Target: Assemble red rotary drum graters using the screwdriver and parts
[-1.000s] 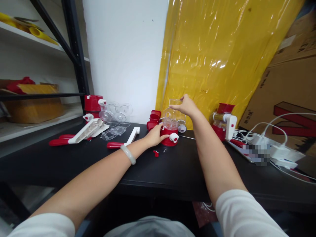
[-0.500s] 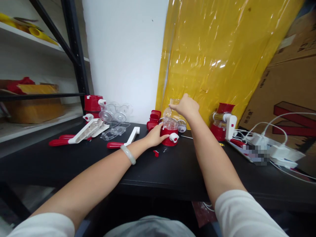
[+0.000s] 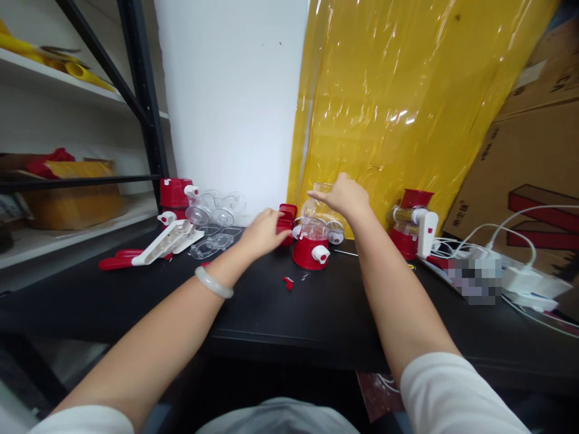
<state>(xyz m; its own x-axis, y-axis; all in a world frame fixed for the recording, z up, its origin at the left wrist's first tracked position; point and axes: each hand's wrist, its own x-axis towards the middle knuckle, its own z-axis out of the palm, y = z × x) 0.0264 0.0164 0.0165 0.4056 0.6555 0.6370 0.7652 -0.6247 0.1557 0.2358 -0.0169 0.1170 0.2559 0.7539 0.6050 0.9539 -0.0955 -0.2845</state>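
After releasing the red base [image 3: 308,254], holds the left hand [image 3: 265,232] spread near the red parts [image 3: 287,211], apparently leaving steadying to the right hand [image 3: 347,196], pinching clear housing [image 3: 315,209].

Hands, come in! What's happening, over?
Left hand open near red parts. Right hand gripping clear part above red base. Small red piece in front.
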